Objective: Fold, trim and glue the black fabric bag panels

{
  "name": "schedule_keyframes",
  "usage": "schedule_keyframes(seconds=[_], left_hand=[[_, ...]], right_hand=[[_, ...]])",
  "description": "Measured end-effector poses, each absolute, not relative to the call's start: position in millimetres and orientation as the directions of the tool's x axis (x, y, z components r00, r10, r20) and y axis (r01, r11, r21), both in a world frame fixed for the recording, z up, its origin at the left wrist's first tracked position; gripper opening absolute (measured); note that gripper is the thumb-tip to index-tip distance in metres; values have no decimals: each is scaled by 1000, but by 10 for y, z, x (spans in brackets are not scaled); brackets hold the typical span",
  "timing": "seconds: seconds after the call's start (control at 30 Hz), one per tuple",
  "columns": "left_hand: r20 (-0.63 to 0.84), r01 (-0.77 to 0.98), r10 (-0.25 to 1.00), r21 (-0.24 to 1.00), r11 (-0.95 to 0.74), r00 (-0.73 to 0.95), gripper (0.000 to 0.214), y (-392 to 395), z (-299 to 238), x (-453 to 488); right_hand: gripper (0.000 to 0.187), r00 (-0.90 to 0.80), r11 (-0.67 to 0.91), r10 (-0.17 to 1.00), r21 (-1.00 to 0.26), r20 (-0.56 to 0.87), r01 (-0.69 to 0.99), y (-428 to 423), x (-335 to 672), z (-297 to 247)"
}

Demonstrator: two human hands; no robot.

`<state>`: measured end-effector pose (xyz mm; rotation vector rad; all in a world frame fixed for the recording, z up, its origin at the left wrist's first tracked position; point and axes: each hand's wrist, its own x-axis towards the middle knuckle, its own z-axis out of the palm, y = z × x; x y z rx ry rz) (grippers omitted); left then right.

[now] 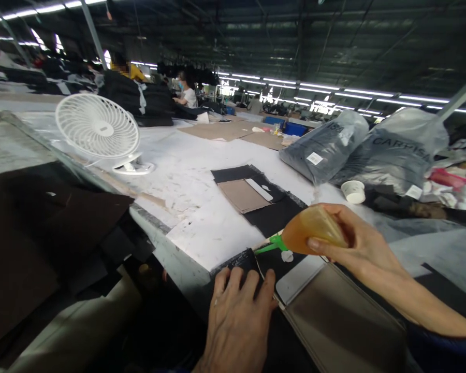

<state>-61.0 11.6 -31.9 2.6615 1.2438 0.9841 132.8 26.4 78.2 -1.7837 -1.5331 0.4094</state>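
My right hand (353,243) is wrapped round an amber squeeze bottle (312,233) with a green nozzle (270,246). The nozzle tip points left and down at a small black piece (243,259) lying at the table's near edge. My left hand (238,316) lies flat on that black piece, fingers spread and pressing it down. A tan panel (345,321) with a white strip (299,277) lies just right of my left hand, under my right forearm.
A white desk fan (99,127) stands at the left of the white table (186,176). A black sheet with a tan piece (244,194) lies mid-table. Bagged dark goods (326,147) and a white cup (353,190) sit at the right. Dark material (42,228) lies at my left. People work far back.
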Motion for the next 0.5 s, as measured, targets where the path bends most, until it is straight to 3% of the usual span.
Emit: schedule_keyframes(seconds=[0.17,0.5], left_hand=[[563,676,706,319,-665,430,21,153,-370,-539],[541,688,734,344,-639,411,21,116,-358,-528]], right_hand=[[47,226,-12,956,-745,187,667,254,1386,784],[46,270,35,905,-689,329,723,253,1465,829]])
